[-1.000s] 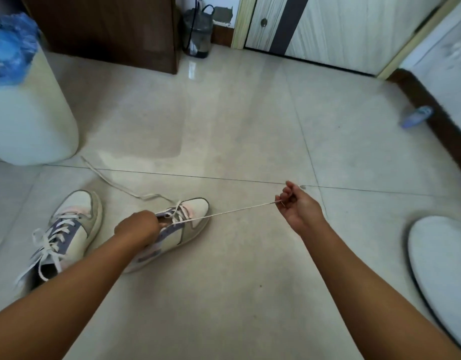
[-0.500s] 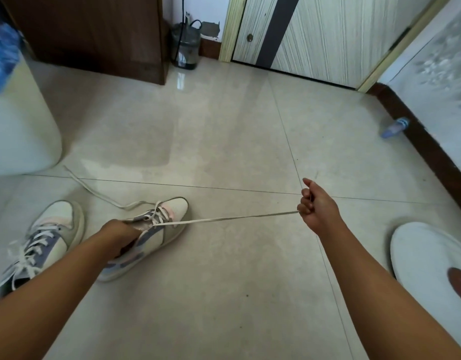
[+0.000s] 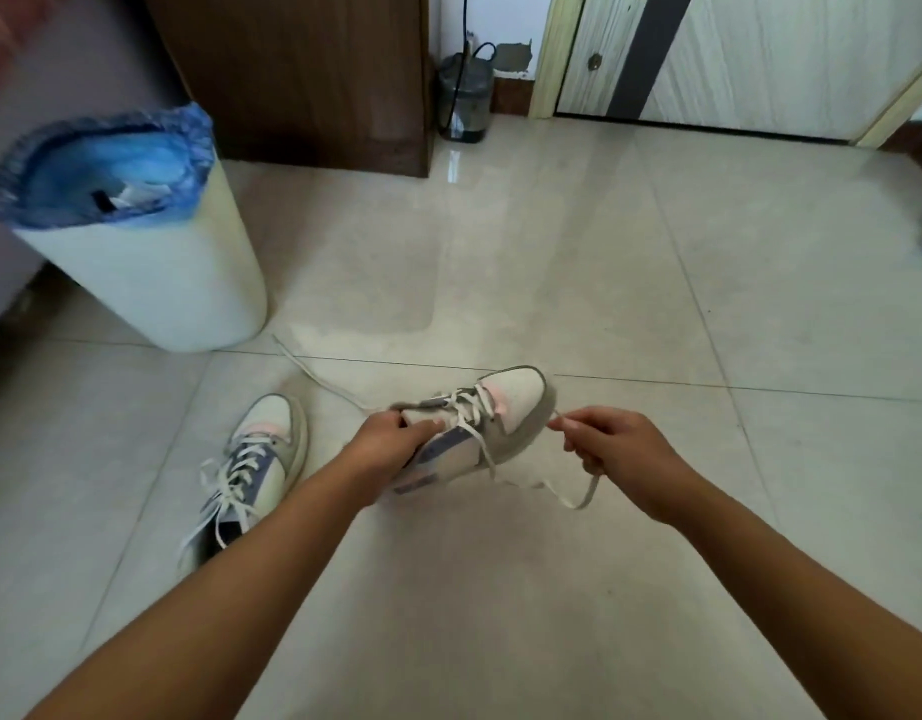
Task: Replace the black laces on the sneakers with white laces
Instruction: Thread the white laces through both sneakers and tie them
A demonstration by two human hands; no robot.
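Observation:
Two white-and-grey sneakers with blue sides and pink patches lie on the tiled floor. My left hand (image 3: pixel 391 443) grips the tongue and collar of the right-hand sneaker (image 3: pixel 492 413), which is partly laced in white. My right hand (image 3: pixel 612 449) pinches the white lace (image 3: pixel 568 498) close beside that shoe's toe; the lace sags in a loop below the hand. The lace's other end trails across the floor to the back left. The other sneaker (image 3: pixel 264 454) lies to the left, fully laced in white. No black lace is visible.
A white bin (image 3: pixel 152 283) with a blue bag stands at the back left. Behind it is a dark wooden cabinet (image 3: pixel 313 80), with a grey kettle-like pot (image 3: pixel 464 98) by the wall. A pale door (image 3: pixel 760 59) closes the back right.
My right hand came back from the far right to the shoe's toe, so the taut lace now hangs slack. The view swung left; the round white object at right left the frame.

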